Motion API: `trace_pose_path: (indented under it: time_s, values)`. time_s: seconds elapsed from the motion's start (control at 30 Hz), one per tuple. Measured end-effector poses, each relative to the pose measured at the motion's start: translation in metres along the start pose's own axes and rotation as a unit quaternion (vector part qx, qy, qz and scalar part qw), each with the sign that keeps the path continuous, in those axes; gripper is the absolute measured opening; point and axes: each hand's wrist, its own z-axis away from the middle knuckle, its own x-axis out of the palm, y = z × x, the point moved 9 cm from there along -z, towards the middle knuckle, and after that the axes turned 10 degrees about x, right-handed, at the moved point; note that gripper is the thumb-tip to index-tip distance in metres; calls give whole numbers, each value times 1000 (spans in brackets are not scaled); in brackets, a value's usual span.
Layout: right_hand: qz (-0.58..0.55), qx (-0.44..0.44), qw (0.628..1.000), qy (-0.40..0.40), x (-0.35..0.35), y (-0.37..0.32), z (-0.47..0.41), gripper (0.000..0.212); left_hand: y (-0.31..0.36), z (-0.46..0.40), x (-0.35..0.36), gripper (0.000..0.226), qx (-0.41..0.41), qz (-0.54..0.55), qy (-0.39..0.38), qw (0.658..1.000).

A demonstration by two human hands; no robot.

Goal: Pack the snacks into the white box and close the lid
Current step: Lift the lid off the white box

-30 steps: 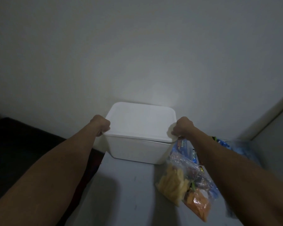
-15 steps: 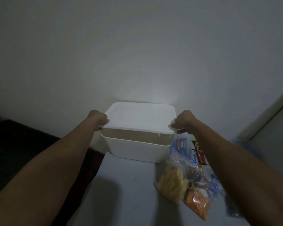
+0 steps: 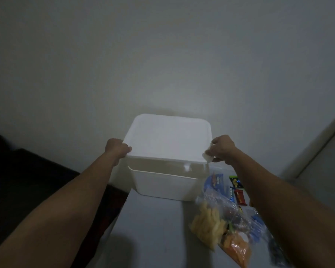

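Observation:
The white box point(image 3: 162, 185) stands at the far end of a grey table point(image 3: 153, 229), against the wall. Its white lid point(image 3: 168, 138) hangs a hand's width above the rim, held level. My left hand point(image 3: 116, 147) grips the lid's left edge and my right hand point(image 3: 222, 147) grips its right edge. To the right of the box lie the snacks: a clear bag of pale yellow sticks point(image 3: 207, 225), an orange snack bag point(image 3: 235, 246), a blue packet point(image 3: 217, 183) and a red bar point(image 3: 240, 197). The inside of the box is hidden by the lid.
A plain wall point(image 3: 162, 64) rises directly behind the box. A dark area point(image 3: 37, 180) lies left of the table, below its edge. A door frame point(image 3: 317, 147) stands at the far right. Bare table surface lies in front of the box.
The lid, closed on the box a second ago, has been lifted up off the rim by both hands, and the gap has widened.

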Motion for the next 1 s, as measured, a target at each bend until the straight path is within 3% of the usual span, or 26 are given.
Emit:
trace_pose_path:
  time_s: [0.13, 0.33, 0.47, 0.63, 0.77, 1.0]
  values:
    - [-2, -3, 1000, -29, 2, -2, 13, 38, -14, 7, -19, 41, -29, -16, 44, 998]
    - [19, -15, 993, -120, 30, 10, 45, 69, -30, 30, -45, 55, -5, -10, 40, 999]
    - [25, -23, 989, -141, 40, 21, 61, 86, -41, 58, -60, 38, 9, -29, 34, 999]
    - [34, -55, 985, -158, 48, 29, 86, 88, -51, 106, -83, 43, -36, -42, 83, 995]
    - [60, -76, 981, -168, 52, 45, 110, 88, -59, 157, -89, 30, -49, -54, 98, 993]
    - [171, -119, 966, -153, 78, 79, 141, 89, -155, 252, -100, 23, -200, -28, 130, 971]
